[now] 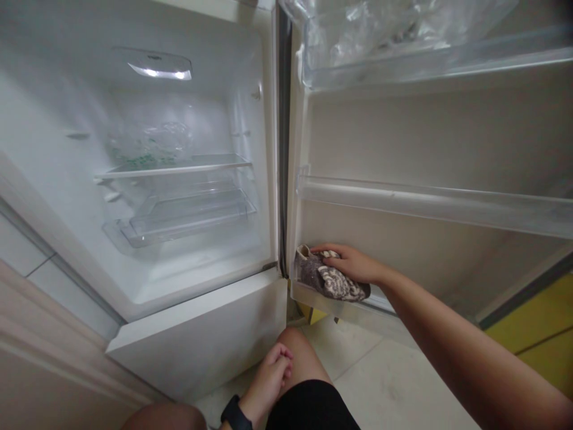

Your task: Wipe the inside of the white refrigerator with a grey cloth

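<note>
My right hand presses a brown and cream patterned cloth into the hinge-side corner of the lowest door shelf. The fingers are bent over the cloth, which is bunched up and hangs partly over the shelf's front rim. With its fingers loosely curled and nothing visible in them, my left hand rests on my knee, a dark watch around its wrist.
The fridge door stands wide open on the right, with a clear middle shelf. Clear plastic lies in the top door shelf. Inside the fridge, a bag with green contents sits on a glass shelf. Below is a clear tray.
</note>
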Motion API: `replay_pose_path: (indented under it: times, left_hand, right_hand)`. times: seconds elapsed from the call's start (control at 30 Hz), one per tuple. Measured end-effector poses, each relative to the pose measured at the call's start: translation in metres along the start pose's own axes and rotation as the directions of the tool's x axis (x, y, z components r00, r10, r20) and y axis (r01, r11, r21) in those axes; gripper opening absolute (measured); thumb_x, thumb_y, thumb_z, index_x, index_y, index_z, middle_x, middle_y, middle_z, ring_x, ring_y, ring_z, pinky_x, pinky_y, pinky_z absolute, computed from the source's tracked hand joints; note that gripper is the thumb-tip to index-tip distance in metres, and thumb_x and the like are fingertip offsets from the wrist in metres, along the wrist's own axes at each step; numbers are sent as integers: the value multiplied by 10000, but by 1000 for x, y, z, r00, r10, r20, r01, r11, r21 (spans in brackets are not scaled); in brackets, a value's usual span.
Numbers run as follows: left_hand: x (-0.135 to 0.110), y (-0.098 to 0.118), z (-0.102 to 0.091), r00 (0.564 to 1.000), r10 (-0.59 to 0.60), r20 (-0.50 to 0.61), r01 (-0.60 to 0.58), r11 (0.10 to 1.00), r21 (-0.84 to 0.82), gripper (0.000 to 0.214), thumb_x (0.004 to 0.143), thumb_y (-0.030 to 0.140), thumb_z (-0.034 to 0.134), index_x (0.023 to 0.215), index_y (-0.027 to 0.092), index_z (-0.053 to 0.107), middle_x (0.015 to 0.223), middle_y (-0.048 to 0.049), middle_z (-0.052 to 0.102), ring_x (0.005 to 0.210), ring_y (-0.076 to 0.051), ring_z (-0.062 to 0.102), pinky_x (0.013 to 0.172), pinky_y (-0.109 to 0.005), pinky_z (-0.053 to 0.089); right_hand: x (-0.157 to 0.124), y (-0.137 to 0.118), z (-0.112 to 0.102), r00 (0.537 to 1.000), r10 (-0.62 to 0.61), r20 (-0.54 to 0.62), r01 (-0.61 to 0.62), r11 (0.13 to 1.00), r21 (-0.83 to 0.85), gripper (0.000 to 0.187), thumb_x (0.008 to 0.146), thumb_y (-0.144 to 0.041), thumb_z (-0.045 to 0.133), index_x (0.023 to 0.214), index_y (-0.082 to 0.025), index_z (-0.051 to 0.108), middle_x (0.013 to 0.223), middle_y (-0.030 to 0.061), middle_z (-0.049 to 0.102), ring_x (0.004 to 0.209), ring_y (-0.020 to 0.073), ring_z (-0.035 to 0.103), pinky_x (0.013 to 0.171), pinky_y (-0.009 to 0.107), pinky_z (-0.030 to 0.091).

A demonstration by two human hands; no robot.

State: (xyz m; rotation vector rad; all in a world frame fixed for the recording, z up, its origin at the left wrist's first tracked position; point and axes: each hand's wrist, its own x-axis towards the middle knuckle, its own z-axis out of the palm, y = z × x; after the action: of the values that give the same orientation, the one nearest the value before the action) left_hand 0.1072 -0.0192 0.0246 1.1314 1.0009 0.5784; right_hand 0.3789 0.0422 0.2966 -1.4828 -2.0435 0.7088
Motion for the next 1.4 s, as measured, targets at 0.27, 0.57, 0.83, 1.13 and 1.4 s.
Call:
replay_pose_path:
  times: [0.27,0.57,0.83,1.13,1.4]
  left_hand:
    - [-4,59,4,902,399,-165,-365,909,199,398,947,294,514,1332,195,510,1368,-137,582,1192,-223,584,1099,-419,402]
    - [22,120,9,744,657,-119,-577,722,382,570,1032,400,495,1577,324,348,1639,-78,386,1474,-249,403,1148,-440,443]
    - [37,129,16,677,732,-76,-618,623,479,496,1045,322,461,1538,341,408,1581,-56,484,1444,-219,464,1176,-450,437]
    - [37,131,7,693,720,-47,-573,589,569,403,1048,309,450,1449,326,481,1473,-63,584,1344,-224,568,1147,-468,461]
    - [40,133,11,692,712,-116,-548,624,557,398,1031,291,474,1426,327,518,1447,-62,613,1321,-233,584,1136,-468,457]
  right_hand:
    - [21,10,9,953,53,299,-59,998,12,484,945,-528,514,1247,-204,710,1339,64,691,1268,270,605,1197,450,383]
    - [45,27,21,811,93,577,-197,973,119,658,743,-466,714,1328,-173,642,1246,56,708,1141,236,646,1035,340,495]
    - [48,37,30,812,150,565,-244,965,94,283,761,-326,576,916,-134,713,882,29,701,869,165,603,816,276,514]
    - [6,39,-1,740,306,599,-353,935,-42,310,685,-335,560,893,-153,701,810,17,675,707,130,565,713,262,477]
    - [-53,34,-36,724,370,582,-403,912,-78,320,693,-342,572,924,-195,739,882,29,721,803,188,633,770,302,500]
